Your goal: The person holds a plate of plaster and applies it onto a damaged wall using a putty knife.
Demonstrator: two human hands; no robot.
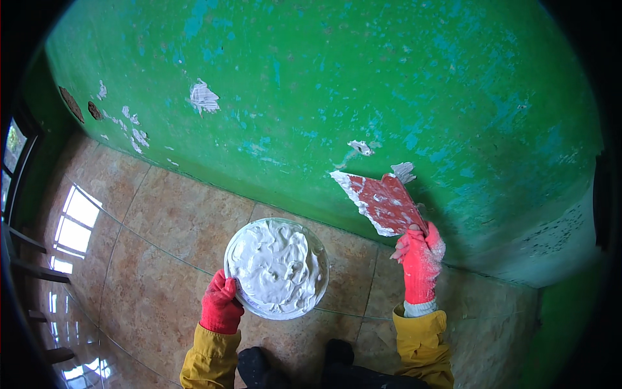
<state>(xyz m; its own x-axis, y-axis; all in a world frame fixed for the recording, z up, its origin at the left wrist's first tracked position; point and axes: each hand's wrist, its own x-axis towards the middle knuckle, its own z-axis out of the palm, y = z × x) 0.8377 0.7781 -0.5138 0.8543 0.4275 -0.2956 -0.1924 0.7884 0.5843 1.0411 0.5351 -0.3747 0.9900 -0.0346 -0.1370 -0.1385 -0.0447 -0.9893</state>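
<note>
My left hand (222, 303), in a red glove, is closed on the rim of a round tub (277, 268) full of white putty, held above the floor. The putty's surface is thick and ridged. On the right, my right hand (419, 254), in a red glove dusted white, grips a red putty knife (387, 202) with a wide blade. White putty coats the blade's left edge, which is close to the green wall (278, 117); I cannot tell whether it touches. White putty patches (361, 148) mark the wall just above the blade.
More white patches (205, 96) and two brown holes (71, 104) show on the wall's left part. The tiled floor (162, 227) meets the wall's base. Dark bars and a window (14, 146) stand at far left. My feet (256, 363) are at the lower edge.
</note>
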